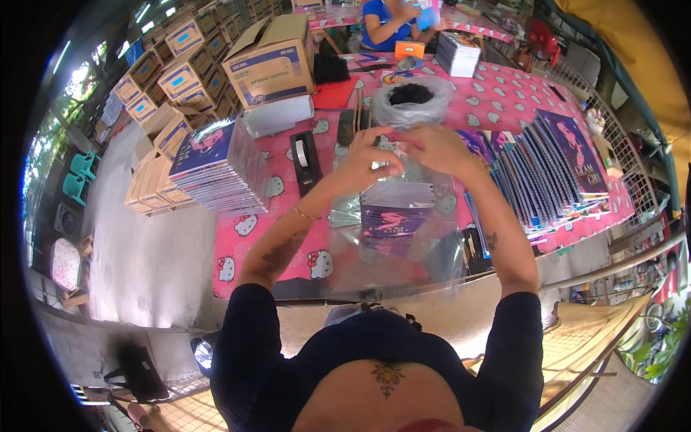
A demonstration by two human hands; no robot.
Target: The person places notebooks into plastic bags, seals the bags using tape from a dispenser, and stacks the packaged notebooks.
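Observation:
In the middle of the table a small stack of purple-covered notebooks lies within clear plastic, which spreads towards the table's near edge. Both my hands meet just beyond the stack, above the plastic. My left hand has its fingers bent and apart, the index finger reaching towards the right hand. The fingertips of my right hand are pinched together; what lies between them is too small to make out. Right behind my hands sits a clear plastic bag with something black inside.
A tall notebook stack stands at the left, beside a black tape dispenser. Spiral notebooks fill the right side. An open carton and plastic roll stand far left. Another person works across the table.

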